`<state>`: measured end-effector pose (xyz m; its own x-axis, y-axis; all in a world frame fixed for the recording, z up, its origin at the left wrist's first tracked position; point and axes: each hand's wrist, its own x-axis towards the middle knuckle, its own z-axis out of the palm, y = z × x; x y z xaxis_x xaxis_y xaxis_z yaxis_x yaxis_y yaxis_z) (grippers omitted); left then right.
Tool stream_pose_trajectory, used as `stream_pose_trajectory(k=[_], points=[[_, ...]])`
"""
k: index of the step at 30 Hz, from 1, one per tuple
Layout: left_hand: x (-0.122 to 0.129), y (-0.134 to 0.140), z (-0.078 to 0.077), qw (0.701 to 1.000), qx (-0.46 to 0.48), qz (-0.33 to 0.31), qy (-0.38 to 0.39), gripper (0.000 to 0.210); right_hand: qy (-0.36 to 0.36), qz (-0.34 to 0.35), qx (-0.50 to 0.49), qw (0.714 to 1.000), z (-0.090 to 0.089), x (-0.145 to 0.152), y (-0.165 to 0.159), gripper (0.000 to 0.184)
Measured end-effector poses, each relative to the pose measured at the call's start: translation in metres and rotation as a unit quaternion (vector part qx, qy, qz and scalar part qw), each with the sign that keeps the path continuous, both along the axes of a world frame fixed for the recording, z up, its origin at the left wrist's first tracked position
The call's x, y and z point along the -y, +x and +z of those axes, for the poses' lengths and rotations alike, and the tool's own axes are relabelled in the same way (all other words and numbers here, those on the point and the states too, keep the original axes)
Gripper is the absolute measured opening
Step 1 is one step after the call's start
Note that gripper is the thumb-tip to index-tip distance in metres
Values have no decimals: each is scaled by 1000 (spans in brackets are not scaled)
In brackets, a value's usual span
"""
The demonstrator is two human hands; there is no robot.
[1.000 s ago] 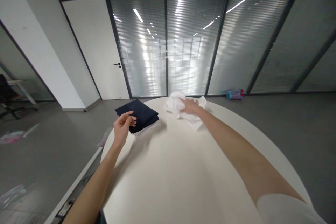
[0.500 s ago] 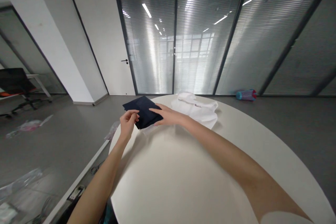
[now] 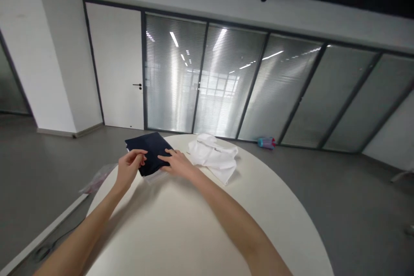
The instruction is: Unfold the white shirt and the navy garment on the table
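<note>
Dark garment: a folded navy cloth (image 3: 148, 150) lies flat at the far left part of the round white worktop (image 3: 200, 233), near its edge, with a thin pale layer showing under its near edge.
Left hand (image 3: 128, 166): at the near left corner of the navy cloth, fingers curled and thumb meeting them over the cloth's edge; the grip is narrow and looks pinched on that corner, though how firmly cannot be told.
Right hand (image 3: 176, 164): palm down on the near right part of the navy cloth, fingers stretched flat and pointing left; grip wide, pressing rather than closing on anything.
Hands together: close to each other, with only a small strip of the dark cloth between them.
White cloth (image 3: 214, 158): a crumpled pale garment just to the right of the navy one, on the same worktop, apart from both hands.
Floor: grey, with a small blue and pink object (image 3: 266, 142) lying by the glass partition.
Background: a white door (image 3: 119, 67) with a dark handle, left of the slatted glass panels.
</note>
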<state>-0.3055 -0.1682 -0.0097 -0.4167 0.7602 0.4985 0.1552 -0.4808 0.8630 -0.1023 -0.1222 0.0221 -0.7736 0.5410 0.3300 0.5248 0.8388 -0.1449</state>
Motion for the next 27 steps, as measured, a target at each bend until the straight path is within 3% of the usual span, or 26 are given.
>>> stream_pose_trajectory(k=[6, 10, 18, 27], points=[[1, 4, -8, 999, -25, 25, -3, 20, 27, -21, 46, 998, 12, 25, 8, 40], [-3, 4, -15, 998, -11, 39, 39, 15, 17, -32, 66, 997, 10, 33, 12, 35], [-8, 10, -18, 997, 6, 18, 71, 16, -46, -62, 29, 997, -8, 16, 0, 39], [-8, 15, -7, 997, 19, 22, 69, 13, -46, -79, -26, 995, -31, -7, -10, 46]])
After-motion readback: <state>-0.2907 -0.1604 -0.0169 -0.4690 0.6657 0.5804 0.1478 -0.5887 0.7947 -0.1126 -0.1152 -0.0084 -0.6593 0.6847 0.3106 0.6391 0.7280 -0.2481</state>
